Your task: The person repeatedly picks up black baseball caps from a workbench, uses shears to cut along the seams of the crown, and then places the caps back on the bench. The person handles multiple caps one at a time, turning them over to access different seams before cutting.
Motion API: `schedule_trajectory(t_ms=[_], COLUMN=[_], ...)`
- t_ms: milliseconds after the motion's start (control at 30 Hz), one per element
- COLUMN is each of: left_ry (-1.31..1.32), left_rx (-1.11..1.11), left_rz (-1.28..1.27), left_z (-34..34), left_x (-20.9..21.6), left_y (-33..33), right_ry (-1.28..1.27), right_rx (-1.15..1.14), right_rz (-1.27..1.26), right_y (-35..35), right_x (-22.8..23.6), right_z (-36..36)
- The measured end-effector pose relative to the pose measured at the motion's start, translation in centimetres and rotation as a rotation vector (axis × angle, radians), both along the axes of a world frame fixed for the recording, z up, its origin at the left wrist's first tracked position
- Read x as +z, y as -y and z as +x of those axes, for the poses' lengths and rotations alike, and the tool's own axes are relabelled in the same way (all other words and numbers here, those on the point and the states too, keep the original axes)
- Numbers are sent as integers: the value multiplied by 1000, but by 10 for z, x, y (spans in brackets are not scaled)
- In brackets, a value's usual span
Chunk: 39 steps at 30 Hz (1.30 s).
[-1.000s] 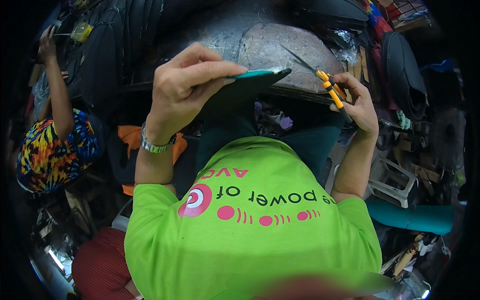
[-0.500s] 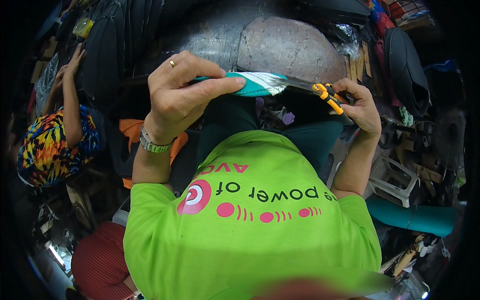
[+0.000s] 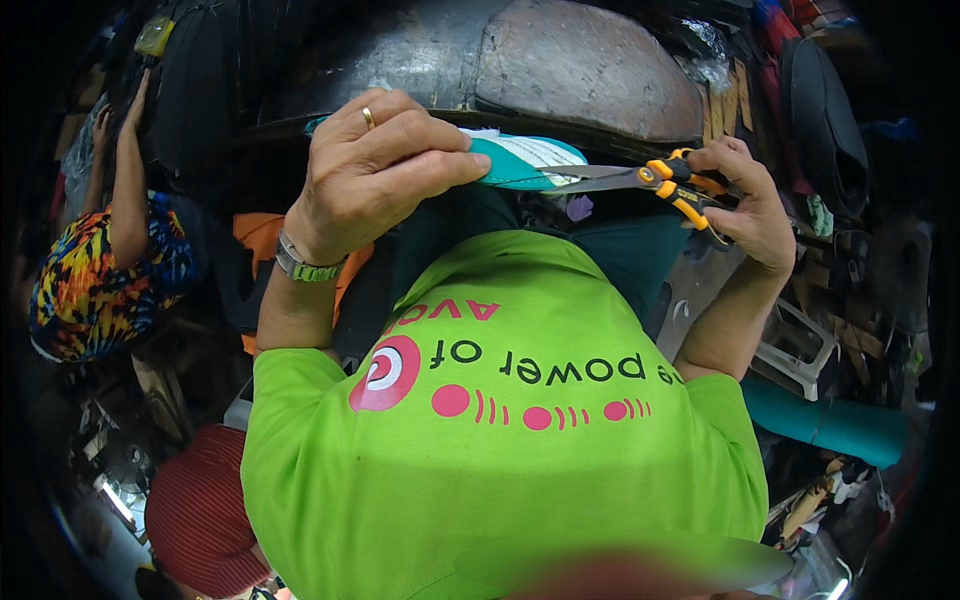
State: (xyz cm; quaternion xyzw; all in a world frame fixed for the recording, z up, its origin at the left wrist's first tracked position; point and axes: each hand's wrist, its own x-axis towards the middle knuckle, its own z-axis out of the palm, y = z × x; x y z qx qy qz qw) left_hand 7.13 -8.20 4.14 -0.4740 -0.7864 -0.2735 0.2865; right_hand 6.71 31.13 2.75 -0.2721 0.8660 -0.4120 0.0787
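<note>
Left hand (image 3: pixel 385 165): raised above the lap, thumb and fingers pinching the teal-and-white piece (image 3: pixel 510 174) near its middle.
Right hand (image 3: pixel 752 205): thumb and fingers grasping the scissors (image 3: pixel 648 176) by their yellow-and-black handles.
Teal-and-white piece: stretched between the two hands, just short of the bench, its free end pointing to the right and touching the scissors' tips.
Blades (image 3: pixel 605 184): parted a little, reaching in at that free end; whether they bite into the fabric or only lie against it, I cannot tell.
Good cutting: best, I judge, with the end held taut and the edge in plain sight; short bites should follow a curve more truly than one long snip, and feeding the piece round with the left hand probably beats twisting the right wrist.
Care: the left thumb sits near the cut, so it would do well to stay behind the tips.
Bench (image 3: pixel 590 75): a worn, dark slab top just beyond the hands.
Clear plastic (image 3: pixel 714 72): crumpled past the bench's right side; any contents are too unclear to name.
Translucent bag (image 3: pixel 78 155): hanging at far left beside a co-worker's arms (image 3: pixel 128 200); what it holds cannot be made out.
Yellowish jar (image 3: pixel 155 37): farthest off, above those arms; its contents are unreadable.
</note>
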Motion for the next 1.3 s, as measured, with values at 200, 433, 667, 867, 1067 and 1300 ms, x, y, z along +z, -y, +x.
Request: schedule_trajectory(t_ms=[200, 433, 667, 867, 1067, 1300], left_ry=[117, 601, 1160, 1216, 1096, 138], left_rx=[67, 244, 236, 268, 384, 464], left_rz=[34, 1077, 1118, 1188, 1092, 193], left_z=[2, -41, -115, -125, -126, -43], left_x=[3, 2, -126, -145, -142, -67], left_y=[0, 53, 38, 40, 39, -14], right_ry=[227, -122, -78, -446, -418, -705], right_rx=[10, -531, -558, -346, 48, -583], right_rz=[-248, 137, 315, 65, -1, 326], right_y=[10, 19, 22, 61, 108, 63], right_x=[-15, -37, -63, -30, -22, -64], right_z=[-5, -45, -78, -42, -11, -57])
